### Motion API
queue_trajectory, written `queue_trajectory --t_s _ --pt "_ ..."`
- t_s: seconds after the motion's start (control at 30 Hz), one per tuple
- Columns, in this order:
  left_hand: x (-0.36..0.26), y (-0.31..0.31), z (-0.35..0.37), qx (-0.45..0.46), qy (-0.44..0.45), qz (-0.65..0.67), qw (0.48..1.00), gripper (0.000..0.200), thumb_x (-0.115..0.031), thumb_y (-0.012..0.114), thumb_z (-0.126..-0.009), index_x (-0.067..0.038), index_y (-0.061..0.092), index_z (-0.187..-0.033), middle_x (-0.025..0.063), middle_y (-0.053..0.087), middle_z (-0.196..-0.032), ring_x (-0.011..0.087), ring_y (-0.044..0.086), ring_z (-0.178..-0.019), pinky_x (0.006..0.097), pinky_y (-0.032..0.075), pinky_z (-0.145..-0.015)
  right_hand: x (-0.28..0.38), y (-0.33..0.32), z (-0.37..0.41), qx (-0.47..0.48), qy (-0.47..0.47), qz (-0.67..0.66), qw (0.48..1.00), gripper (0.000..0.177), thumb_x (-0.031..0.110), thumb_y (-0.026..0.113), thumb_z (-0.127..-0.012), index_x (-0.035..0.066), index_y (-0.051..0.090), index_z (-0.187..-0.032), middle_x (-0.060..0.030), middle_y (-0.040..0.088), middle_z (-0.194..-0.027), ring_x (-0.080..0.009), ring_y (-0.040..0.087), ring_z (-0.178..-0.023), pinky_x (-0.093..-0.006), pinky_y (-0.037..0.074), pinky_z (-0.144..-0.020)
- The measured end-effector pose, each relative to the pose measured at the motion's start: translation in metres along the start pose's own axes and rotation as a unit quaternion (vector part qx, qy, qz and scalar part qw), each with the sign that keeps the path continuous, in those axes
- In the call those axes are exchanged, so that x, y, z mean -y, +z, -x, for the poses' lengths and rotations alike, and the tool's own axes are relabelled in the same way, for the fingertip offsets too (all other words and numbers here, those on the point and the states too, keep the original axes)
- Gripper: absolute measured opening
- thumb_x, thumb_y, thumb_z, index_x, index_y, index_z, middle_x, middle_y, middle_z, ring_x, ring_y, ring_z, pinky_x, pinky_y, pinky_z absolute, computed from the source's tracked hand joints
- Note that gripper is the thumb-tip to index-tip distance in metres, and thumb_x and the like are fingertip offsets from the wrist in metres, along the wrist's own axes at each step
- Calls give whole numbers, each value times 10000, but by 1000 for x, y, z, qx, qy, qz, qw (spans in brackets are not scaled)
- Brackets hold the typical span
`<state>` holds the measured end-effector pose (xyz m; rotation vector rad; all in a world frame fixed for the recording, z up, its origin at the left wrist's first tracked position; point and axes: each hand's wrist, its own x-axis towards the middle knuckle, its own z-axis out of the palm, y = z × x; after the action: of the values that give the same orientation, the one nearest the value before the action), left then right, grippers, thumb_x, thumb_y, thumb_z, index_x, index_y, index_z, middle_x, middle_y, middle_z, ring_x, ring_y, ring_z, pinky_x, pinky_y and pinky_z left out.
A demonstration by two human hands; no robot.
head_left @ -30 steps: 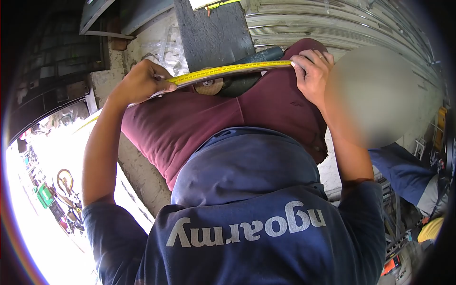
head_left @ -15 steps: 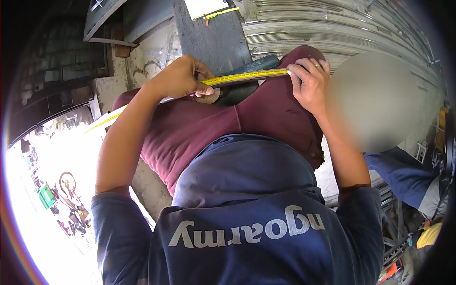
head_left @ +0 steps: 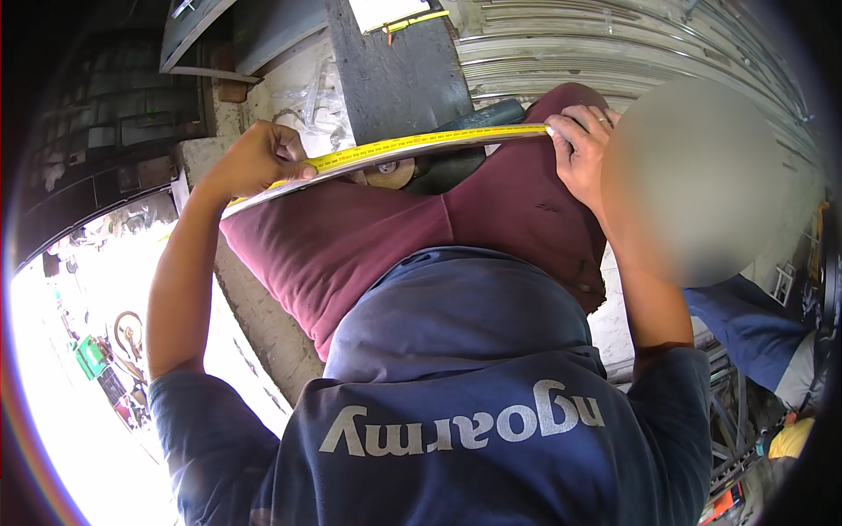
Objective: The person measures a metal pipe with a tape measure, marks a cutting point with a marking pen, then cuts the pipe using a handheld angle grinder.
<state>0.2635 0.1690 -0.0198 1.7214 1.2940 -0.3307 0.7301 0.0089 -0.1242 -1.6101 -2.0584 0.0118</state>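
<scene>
A yellow tape measure [head_left: 421, 142] is stretched across my knees, above my maroon shorts [head_left: 368, 237]. My left hand [head_left: 259, 159] pinches the tape at its left part, with the blade running on past it down to the left. My right hand [head_left: 581, 145] presses the tape's other end against my right knee. Under the tape, between my knees, lies an angle grinder [head_left: 474, 118] with its round disc [head_left: 390, 173] partly hidden by the blade.
A dark wooden board [head_left: 395, 74] stands beyond my knees, with a corrugated metal shutter [head_left: 631, 48] to its right. Another person's blue sleeve [head_left: 745, 320] is at the right. Bright ground with small items [head_left: 96, 359] lies far below at the left.
My left hand slid right along the tape to the middle, then back out to the left, so a longer stretch now spans between my hands. My right hand stayed at the knee.
</scene>
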Motion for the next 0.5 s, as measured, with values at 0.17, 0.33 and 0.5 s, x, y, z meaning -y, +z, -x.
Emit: queue_trajectory --t_s 0.17,0.33,0.5 --pt "12 -3 3 21 -14 12 1000 287 -197 941 -901 1 734 -882 81 766 -790 127 661 -727 336 501 -682 1 0 0 7 4 -1 1000 159 101 793 -908 137 799 -1063 -51 721 -1030 -292 692 -1023 -478 448 -1000" --pt "4 4 1 35 -10 37 999 263 -168 897 -942 -5 698 -886 91 776 -757 134 674 -694 342 485 -654 4 -1 -2 11 6 4 1000 153 94 788 -914 141 785 -1060 -44 715 -1026 -288 687 -1022 -475 437 -1002" --pt "-14 8 11 5 -33 -28 999 247 -139 872 -945 8 684 -883 118 769 -732 151 706 -688 363 514 -653 10 0 4 18 20 33 999 157 149 783 -957 151 774 -1113 -39 713 -1111 -282 680 -1077 -509 415 -1036"
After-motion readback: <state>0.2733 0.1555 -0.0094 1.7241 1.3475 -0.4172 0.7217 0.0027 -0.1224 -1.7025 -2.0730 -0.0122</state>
